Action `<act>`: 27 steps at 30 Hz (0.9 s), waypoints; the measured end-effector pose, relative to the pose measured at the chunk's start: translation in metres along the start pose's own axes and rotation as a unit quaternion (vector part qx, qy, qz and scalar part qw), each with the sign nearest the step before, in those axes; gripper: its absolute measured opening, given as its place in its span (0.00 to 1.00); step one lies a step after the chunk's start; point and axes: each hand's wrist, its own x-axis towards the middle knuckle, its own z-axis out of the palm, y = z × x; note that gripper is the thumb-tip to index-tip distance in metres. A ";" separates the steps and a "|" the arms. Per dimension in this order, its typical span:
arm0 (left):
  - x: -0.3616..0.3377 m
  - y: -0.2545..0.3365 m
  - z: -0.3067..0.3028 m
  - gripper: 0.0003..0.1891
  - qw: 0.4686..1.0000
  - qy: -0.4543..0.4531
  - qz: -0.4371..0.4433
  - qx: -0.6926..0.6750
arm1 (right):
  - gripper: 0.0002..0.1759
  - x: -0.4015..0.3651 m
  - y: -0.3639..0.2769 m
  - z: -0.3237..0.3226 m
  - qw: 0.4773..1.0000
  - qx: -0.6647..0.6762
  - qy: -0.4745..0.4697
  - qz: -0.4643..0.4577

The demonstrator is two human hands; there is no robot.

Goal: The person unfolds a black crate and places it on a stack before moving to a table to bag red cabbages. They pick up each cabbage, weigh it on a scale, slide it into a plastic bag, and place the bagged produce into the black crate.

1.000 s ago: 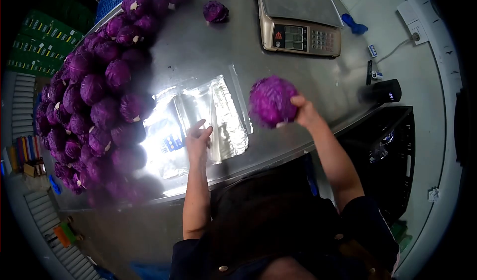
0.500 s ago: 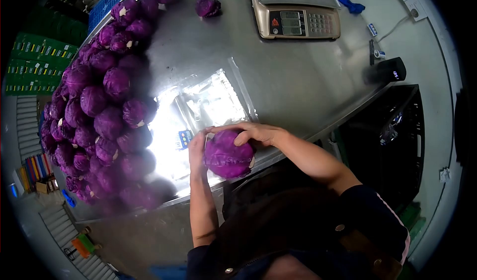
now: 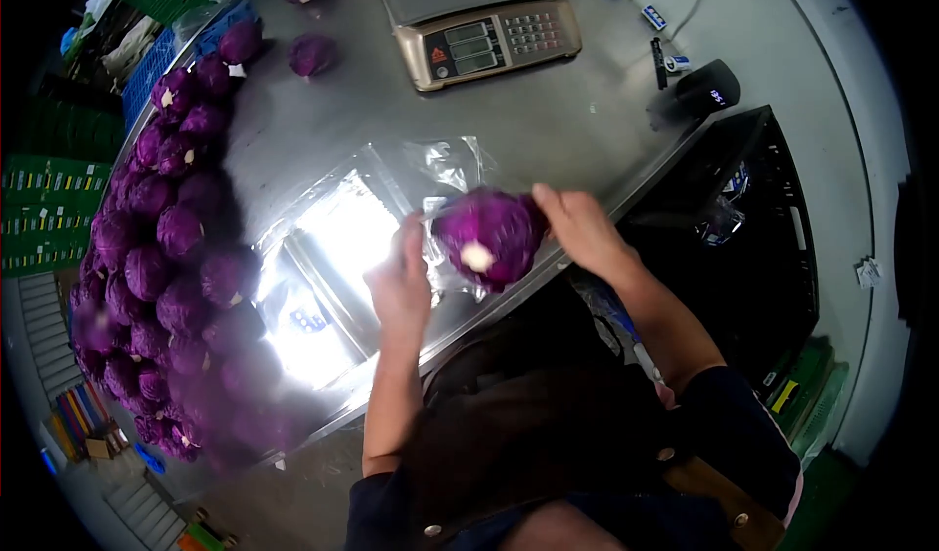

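A red cabbage (image 3: 504,243) is up over the table's front edge, its pale cut stem facing me. My right hand (image 3: 585,233) grips it from the right, thumb at the top; the other fingers are partly hidden. On the cabbage's left, my left hand (image 3: 399,282) is closed, its fingertips pinching a clear plastic bag (image 3: 445,165). The film shows behind and below the cabbage. Farther left on the table lie more flat clear bags (image 3: 342,209), shining under the light.
Many red cabbages (image 3: 147,272) are heaped along the table's left side. Two loose ones, including this cabbage (image 3: 311,54), lie at the back. A weighing scale (image 3: 489,43) stands at the far side. To the right are a black device with a lit display (image 3: 709,91) and a black crate (image 3: 782,219).
My hands have moved apart, the right one to the right. The cabbage has turned to show its stem, and clear film now shows beside it. The view has shifted right.
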 end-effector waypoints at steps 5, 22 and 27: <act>0.017 0.036 0.017 0.16 0.991 0.050 -0.060 -0.106 | 0.13 0.019 0.022 -0.003 0.964 0.134 0.138 -0.183; -0.036 -0.008 0.006 0.23 0.983 0.044 -0.116 -0.133 | 0.16 0.052 -0.083 -0.023 0.782 -0.137 0.252 -0.553; -0.023 0.017 -0.016 0.39 0.892 0.136 0.221 0.370 | 0.19 0.050 -0.073 0.020 0.792 -0.135 0.215 -0.555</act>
